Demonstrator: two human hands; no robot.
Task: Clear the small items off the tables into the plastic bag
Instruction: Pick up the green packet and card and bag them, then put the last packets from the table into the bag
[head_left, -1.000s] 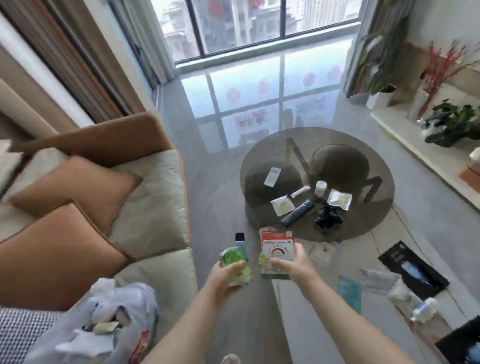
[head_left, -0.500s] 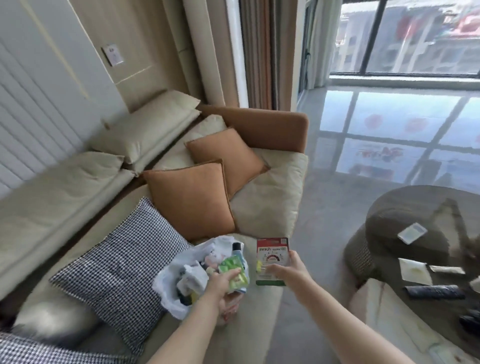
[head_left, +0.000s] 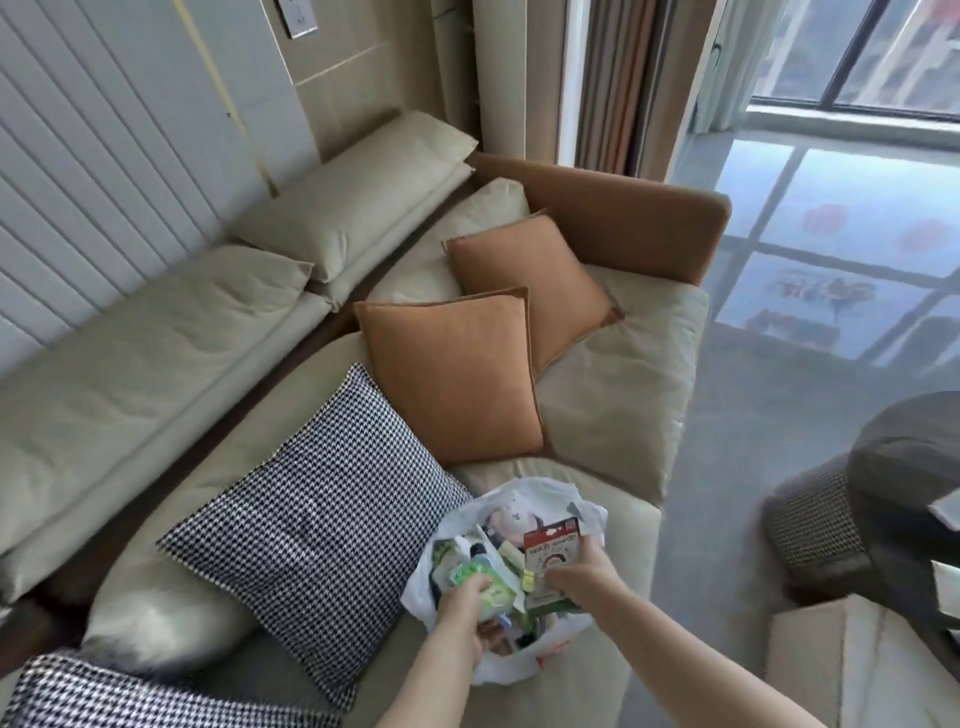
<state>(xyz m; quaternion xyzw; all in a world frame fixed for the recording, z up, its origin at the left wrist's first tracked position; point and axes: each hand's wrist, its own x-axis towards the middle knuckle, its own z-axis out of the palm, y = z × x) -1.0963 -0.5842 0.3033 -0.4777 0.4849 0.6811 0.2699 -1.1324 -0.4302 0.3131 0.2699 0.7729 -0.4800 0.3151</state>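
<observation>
A white plastic bag (head_left: 540, 491) lies open on the sofa seat, with several small items inside, among them a pink one. My left hand (head_left: 465, 597) grips a green packet (head_left: 480, 579) together with a small bottle, right over the bag's mouth. My right hand (head_left: 582, 577) holds a red and white card pack (head_left: 551, 551) upright at the bag's right rim. Both forearms reach in from the bottom of the view.
The beige sofa (head_left: 623, 395) carries two orange cushions (head_left: 457, 374) and a houndstooth cushion (head_left: 317, 514) just left of the bag. At the right edge are the dark round glass table (head_left: 904, 467) and a pale low table (head_left: 852, 665). Grey floor lies between.
The view has swung left from the tables to the sofa. Both hands have carried the green packet and the red card pack over to the bag's mouth.
</observation>
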